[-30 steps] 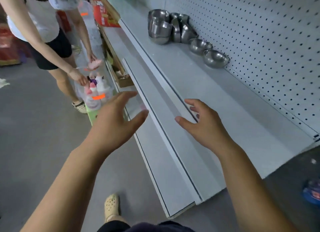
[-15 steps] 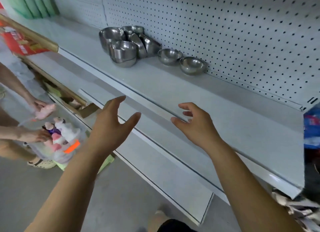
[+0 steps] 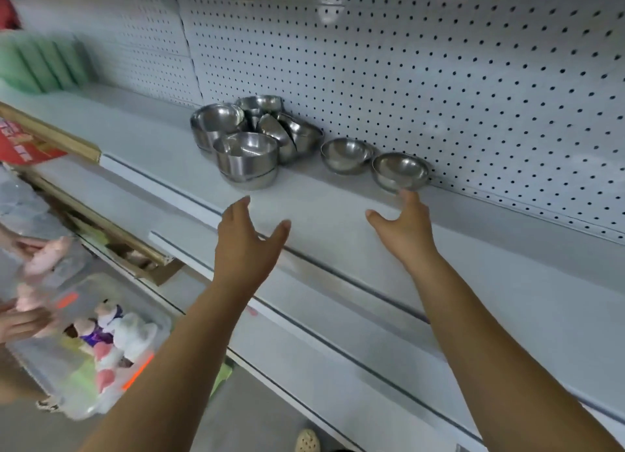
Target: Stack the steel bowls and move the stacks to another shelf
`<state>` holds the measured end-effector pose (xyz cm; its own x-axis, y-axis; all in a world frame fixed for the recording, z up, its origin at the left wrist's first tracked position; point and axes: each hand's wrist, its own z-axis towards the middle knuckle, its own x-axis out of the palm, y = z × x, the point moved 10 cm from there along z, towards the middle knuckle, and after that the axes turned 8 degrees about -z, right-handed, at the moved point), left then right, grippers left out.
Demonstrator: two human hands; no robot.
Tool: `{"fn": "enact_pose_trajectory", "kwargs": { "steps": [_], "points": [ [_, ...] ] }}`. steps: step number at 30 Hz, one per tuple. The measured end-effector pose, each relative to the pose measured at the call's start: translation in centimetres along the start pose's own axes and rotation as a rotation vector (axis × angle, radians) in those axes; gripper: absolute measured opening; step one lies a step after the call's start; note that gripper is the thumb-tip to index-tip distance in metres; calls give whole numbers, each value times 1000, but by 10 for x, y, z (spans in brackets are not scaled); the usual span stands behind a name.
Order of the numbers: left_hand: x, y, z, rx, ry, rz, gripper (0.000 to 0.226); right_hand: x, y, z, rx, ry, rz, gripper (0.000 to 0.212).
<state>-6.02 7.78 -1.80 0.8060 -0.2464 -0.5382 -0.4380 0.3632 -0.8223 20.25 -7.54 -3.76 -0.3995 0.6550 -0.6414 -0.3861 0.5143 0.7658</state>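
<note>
Several steel bowls stand on the upper white shelf (image 3: 338,208) against the pegboard. A short stack (image 3: 247,159) stands in front, another stack (image 3: 214,123) behind it to the left, and tilted bowls (image 3: 291,135) lean beside them. Two single bowls sit apart to the right, one (image 3: 346,154) nearer the group and one (image 3: 400,171) at the far right. My right hand (image 3: 404,225) reaches over the shelf, fingers spread, its fingertips just below the rightmost bowl. My left hand (image 3: 248,245) hovers open above the shelf's front edge, below the front stack.
A lower white shelf (image 3: 338,357) runs below the upper one. At the left another person's hands (image 3: 30,282) work over a clear bin of toys (image 3: 101,346). Green items (image 3: 40,66) and a red box (image 3: 23,144) sit further left on the shelving.
Both my hands have moved forward and up toward the bowls, the right one reaching the rightmost bowl. The view has swung closer to the upper shelf.
</note>
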Motion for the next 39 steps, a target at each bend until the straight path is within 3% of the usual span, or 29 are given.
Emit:
{"fn": "enact_pose_trajectory", "kwargs": {
  "steps": [4,9,15,18,26,33,35,39],
  "points": [
    [2,11,46,-36,-96,-39,80,8,-11,47,64,-86,-44,83],
    [46,0,73,75,-1,-150,59,14,-21,82,31,-193,-68,75],
    [88,-11,107,125,108,-264,59,-2,-35,95,-18,-363,54,31],
    [104,-6,112,100,125,-375,55,-4,-17,83,-205,-399,90,29],
    [94,10,119,-8,65,-670,36,40,19,54,-384,43,121,32],
    [96,9,123,-20,69,-699,29,69,33,40,-424,301,103,58],
    [98,9,124,-23,87,-699,37,66,35,42,-395,326,116,68],
    [97,12,123,-30,93,-707,46,43,27,76,-276,119,161,45]
  ]
}}
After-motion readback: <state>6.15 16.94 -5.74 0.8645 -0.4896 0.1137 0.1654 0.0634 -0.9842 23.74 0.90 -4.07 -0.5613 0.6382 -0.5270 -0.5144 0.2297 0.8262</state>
